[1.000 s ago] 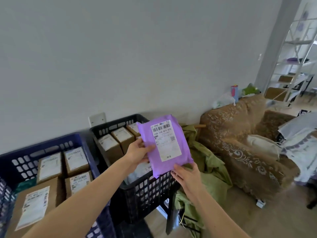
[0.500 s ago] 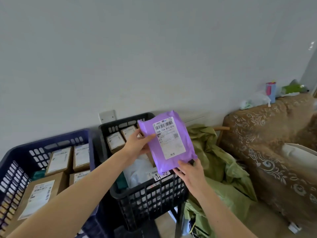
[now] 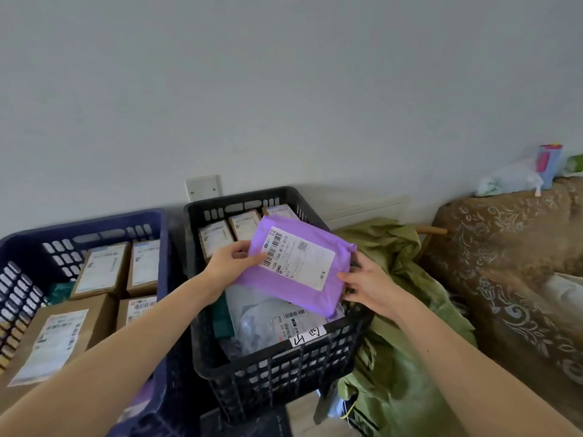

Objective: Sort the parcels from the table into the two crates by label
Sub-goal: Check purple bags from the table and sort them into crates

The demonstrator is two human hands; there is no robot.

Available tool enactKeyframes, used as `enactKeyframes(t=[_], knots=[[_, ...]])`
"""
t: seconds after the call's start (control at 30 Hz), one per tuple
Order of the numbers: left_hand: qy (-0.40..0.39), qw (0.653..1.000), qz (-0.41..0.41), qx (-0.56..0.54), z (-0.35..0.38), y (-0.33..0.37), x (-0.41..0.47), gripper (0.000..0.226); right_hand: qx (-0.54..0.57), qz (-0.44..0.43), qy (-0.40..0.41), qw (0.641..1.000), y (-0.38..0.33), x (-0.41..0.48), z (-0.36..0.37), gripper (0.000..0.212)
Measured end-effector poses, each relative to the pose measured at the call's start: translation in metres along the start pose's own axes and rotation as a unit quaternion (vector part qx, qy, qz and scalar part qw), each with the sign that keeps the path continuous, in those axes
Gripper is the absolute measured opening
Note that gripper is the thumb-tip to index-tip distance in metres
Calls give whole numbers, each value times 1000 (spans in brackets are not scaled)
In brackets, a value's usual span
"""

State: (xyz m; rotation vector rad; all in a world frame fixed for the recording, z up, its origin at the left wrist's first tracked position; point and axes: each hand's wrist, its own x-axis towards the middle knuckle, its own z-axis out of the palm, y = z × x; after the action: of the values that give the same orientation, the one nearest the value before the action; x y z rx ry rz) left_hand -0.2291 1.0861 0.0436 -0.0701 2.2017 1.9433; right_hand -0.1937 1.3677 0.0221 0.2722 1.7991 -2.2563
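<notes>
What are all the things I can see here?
purple parcel: one, purple, white label, above the black crate
black crate: one, black, middle
blue crate: one, dark blue, left of the black crate
cardboard boxes: seven showing, brown, four in the blue crate, three in the black crate
clear plastic bags: several, see-through, in the black crate
green cloth: one heap, green, right of the black crate
sofa: one, brown patterned, far right
wall plate: one, white, above the crates
left hand: one, holds the parcel's left edge
right hand: one, holds its right edge

Purple labelled parcel tilted above black crate
</notes>
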Motion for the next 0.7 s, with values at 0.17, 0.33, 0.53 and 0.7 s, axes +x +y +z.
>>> enactKeyframes(t=[0.17,0.33,0.53,0.7], knots=[[-35,996,-60,50,-4,-22,-1,27,-130,29,5,991,-1,15,-2,65],[-21,993,-90,77,1,-36,-8,29,-226,75,-24,971,-6,25,3,57],[-31,976,-174,130,8,-55,-13,31,-388,102,-53,915,3,35,11,29],[-95,950,-243,173,17,-71,-11,14,-466,146,-85,868,14,42,12,11]])
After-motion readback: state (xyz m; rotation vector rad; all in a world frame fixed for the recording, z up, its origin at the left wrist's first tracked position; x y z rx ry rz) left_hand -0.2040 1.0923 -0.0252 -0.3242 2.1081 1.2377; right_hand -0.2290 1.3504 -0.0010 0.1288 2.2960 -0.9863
